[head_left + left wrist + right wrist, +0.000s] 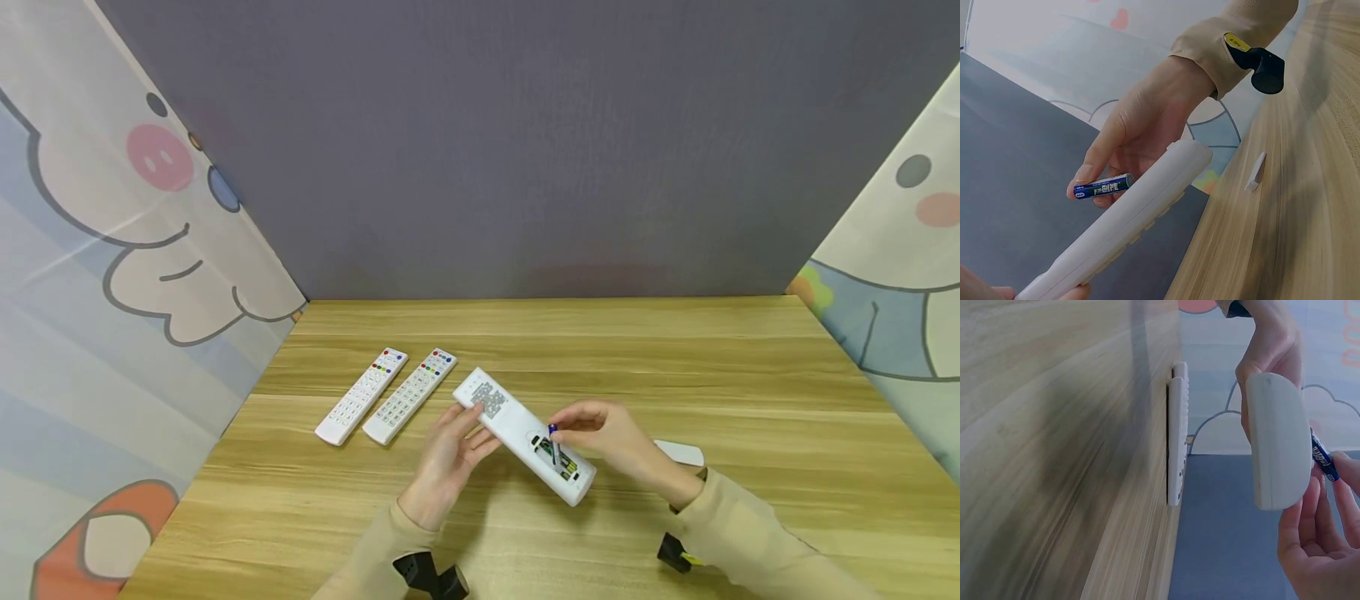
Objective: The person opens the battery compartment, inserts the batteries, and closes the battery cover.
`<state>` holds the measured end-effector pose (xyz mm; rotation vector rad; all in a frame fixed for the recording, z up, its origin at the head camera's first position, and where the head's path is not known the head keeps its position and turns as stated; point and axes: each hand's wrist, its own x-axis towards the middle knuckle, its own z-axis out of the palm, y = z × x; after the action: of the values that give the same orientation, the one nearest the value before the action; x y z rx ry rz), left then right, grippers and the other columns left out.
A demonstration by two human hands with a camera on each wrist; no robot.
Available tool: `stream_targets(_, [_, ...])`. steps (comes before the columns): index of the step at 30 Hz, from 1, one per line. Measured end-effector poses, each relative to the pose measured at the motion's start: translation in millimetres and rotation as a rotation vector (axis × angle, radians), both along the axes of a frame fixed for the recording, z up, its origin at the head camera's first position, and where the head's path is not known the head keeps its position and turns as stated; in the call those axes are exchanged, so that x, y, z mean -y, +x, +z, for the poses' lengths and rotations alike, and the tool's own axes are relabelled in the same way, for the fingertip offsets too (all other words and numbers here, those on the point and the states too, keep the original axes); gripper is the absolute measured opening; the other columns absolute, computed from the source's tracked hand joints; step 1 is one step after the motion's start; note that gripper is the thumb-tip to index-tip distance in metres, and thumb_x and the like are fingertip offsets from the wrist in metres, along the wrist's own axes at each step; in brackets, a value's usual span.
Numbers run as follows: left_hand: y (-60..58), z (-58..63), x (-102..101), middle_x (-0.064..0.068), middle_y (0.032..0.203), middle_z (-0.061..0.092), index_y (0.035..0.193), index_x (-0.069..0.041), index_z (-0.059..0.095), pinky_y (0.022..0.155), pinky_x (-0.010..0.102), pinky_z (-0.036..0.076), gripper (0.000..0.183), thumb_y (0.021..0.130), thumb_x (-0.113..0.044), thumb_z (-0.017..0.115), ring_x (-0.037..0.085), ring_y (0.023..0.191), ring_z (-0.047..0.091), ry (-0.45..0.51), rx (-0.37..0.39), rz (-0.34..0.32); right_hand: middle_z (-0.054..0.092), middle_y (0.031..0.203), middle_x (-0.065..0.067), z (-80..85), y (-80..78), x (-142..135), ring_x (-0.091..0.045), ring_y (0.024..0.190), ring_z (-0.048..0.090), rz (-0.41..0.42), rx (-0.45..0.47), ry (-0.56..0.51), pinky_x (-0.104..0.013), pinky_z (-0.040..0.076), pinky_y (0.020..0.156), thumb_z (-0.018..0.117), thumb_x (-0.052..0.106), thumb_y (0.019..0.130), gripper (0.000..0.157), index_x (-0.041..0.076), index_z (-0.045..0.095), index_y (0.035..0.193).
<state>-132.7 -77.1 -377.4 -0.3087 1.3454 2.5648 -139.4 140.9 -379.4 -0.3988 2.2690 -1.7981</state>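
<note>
A white remote control [510, 419] is held above the table, its back turned up and its battery compartment [557, 458] uncovered. My left hand [450, 454] grips its far end, with the thumb on the back and the fingers beneath. Between thumb and fingertips, my right hand [611, 437] pinches a blue and silver battery [1104, 186], tilted with one end at the compartment. Whether that end touches the contacts cannot be seen. In the right wrist view, the near end of the remote [1282, 444] hides part of the battery.
Two more white remotes, one at the left [362, 396] and one beside it [410, 396], lie buttons up. A white battery cover [680, 452] lies on the wooden table [750, 375] by the right forearm. A grey panel [540, 150] stands behind the table.
</note>
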Motion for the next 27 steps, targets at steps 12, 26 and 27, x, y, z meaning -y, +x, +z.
stream_targets(12, [0.5,0.1,0,0.007,0.091,0.060,0.127,0.007,0.031,0.084,0.041,0.049,0.043,0.090,-0.006,0.047,0.021,0.081,0.062,-0.013,-0.013,-0.004,0.066,0.084,0.003,-0.6,5.0,3,-0.009,0.075,0.058,0.013,-0.216,0.133,-0.025,0.049,0.070,0.071,0.025,0.074,0.020,0.012,0.068,0.090])
stream_targets(26, [-0.3,1.5,1,0.006,0.090,0.060,0.126,0.006,0.032,0.084,0.041,0.049,0.040,0.090,-0.005,0.046,0.021,0.081,0.062,-0.001,0.005,0.005,0.064,0.084,0.010,0.1,11.6,5,-0.006,0.077,0.057,0.018,-0.307,0.210,-0.032,0.049,0.076,0.070,0.027,0.075,0.017,0.018,0.068,0.089])
stream_targets(27, [-0.4,1.4,1,0.006,0.090,0.060,0.126,0.006,0.032,0.084,0.041,0.049,0.040,0.090,-0.005,0.046,0.021,0.081,0.062,-0.002,0.005,0.005,0.063,0.084,0.010,0.2,12.0,5,-0.006,0.077,0.057,0.017,-0.314,0.209,-0.032,0.049,0.076,0.070,0.027,0.075,0.016,0.019,0.068,0.089])
